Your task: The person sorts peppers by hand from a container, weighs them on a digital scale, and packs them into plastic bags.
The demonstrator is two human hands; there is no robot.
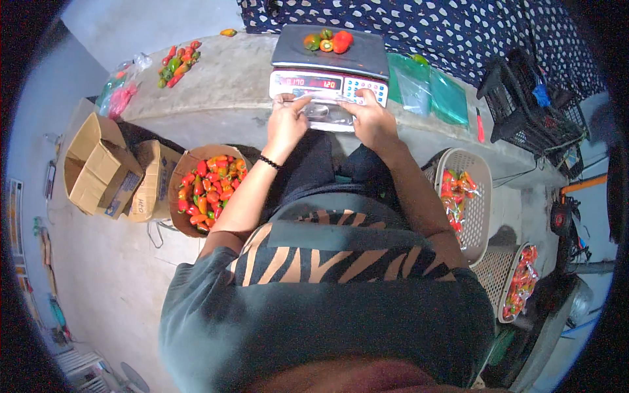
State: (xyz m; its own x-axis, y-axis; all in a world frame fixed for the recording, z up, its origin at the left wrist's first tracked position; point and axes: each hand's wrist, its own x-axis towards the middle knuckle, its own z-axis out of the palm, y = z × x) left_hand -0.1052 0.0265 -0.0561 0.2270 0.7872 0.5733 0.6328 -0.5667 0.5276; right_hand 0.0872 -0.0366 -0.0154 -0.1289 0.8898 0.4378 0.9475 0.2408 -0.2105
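A: Why are both hands right in front of the scale (pixel 327 61)?

B: They're at the bench (pixel 229 82)'s front edge with a clear plastic bag (pixel 322 112); the left hand (pixel 288 122) pinches one end and the right hand (pixel 373 122) the other, which spreads the film between them; glare makes it hard to say whether the right fingers also touch the keypad (pixel 365 85).

A: And the peppers (pixel 340 42)?

B: They sit toward the back of the scale's plate, so it bears their weight; the display (pixel 313 83) faces the person, easy to read; a loose pile (pixel 177 64) lies near the bench's left end, clear of the hands.

A: The green bags (pixel 449 98)?

B: Flat on the bench, right of the scale, probably for easy reach; the cardboard box of peppers (pixel 209 190) stands below the front edge, beside the left arm.
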